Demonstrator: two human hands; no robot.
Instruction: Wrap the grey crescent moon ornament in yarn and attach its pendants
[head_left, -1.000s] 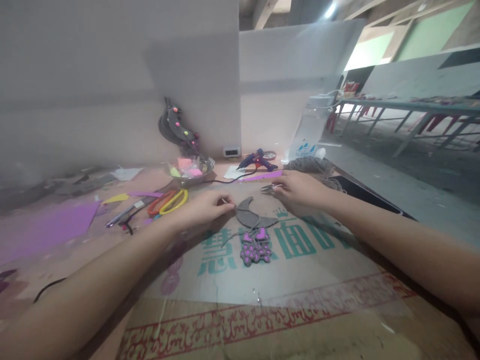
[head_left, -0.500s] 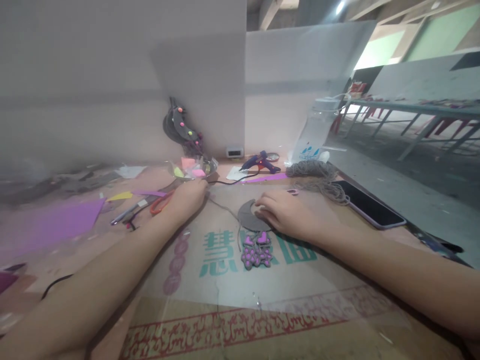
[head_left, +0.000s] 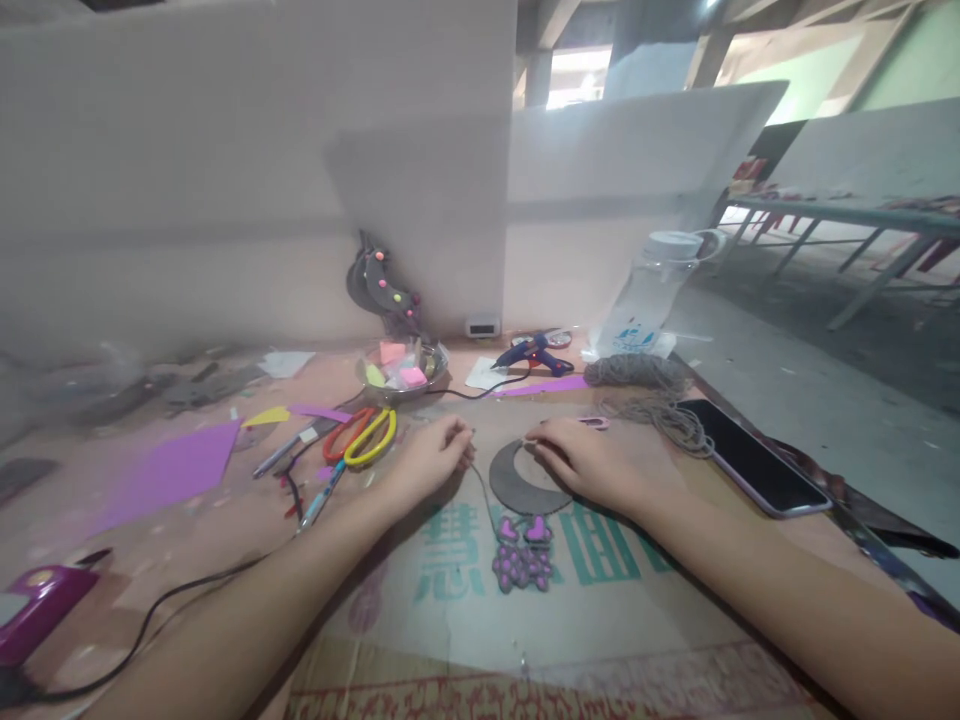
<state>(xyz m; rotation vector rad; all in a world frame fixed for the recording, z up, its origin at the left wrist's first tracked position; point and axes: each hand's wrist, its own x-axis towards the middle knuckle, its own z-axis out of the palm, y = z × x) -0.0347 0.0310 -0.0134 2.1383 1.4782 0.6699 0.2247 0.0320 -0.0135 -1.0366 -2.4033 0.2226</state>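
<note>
My left hand (head_left: 439, 458) is closed, thumb and fingers pinching a thin grey yarn strand (head_left: 486, 490) just left of the crescent. The strand runs down towards the ornament. My right hand (head_left: 574, 458) has its fingertips closed on the upper tip of a flat grey crescent (head_left: 517, 485), which lies on the board; part of it is covered by the hand. Directly below the crescent lies a grey ornament with purple spots and hearts (head_left: 523, 560). A ball of grey yarn (head_left: 637, 372) with loose loops sits beyond my right hand.
A glue gun (head_left: 532, 352) rests at the back beside a bowl of coloured pieces (head_left: 403, 370). Scissors with red and yellow handles (head_left: 373, 440) and a pen (head_left: 322, 497) lie left. On the right are a phone (head_left: 757, 460) and a water bottle (head_left: 645, 290). A decorated crescent (head_left: 382, 285) leans against the wall.
My left hand has come from near the bowl towards the crescent, uncovering the scissors. My right hand stays at the crescent. The whole view has shifted, so things appear lower and farther right.
</note>
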